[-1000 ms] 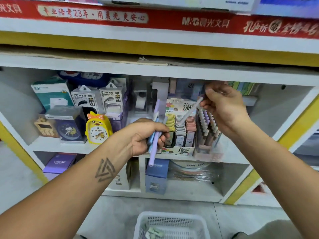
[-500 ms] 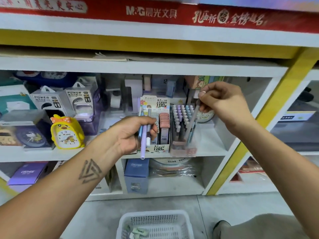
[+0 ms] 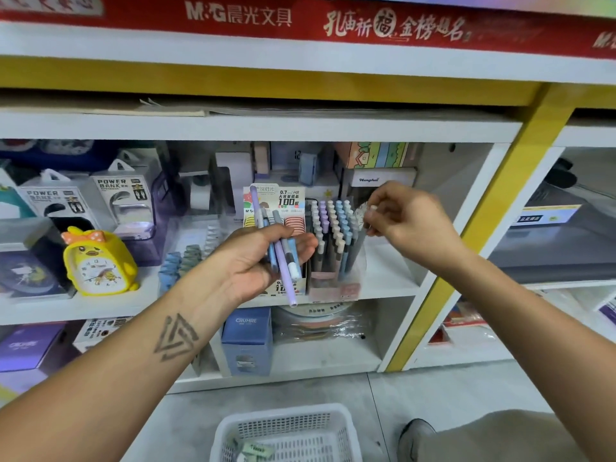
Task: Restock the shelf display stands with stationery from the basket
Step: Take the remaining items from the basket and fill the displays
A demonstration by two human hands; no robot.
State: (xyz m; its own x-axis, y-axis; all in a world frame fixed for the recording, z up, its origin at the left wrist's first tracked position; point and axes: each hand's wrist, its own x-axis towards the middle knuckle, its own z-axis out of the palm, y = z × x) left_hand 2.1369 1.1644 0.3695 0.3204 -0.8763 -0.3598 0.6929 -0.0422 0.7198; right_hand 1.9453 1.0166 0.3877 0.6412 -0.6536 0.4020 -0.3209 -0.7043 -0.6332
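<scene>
Pens [image 3: 281, 253] sat clamped in left hand [image 3: 256, 261] by pen stand [image 3: 331, 238], right hand [image 3: 405, 218] pinched one's cap at stand's right edge; mid-restock, next probably seat it, basket [image 3: 286, 431] below.

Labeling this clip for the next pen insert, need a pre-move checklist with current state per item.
1. Spare pens held: ok. The left hand grips a bundle of pens in front of the shelf.
2. One pen singled out: ok. The right hand pinches the top of a single pen beside the pen stand.
3. Free slot in the stand: cannot tell. The rows look full from this view.
4. Pen seated in the stand: cannot tell. Its lower end is hidden.
5. Path clear: ok. Nothing lies between the right hand and the stand.
6. Stock left: ok. The basket still holds a few items.
</scene>
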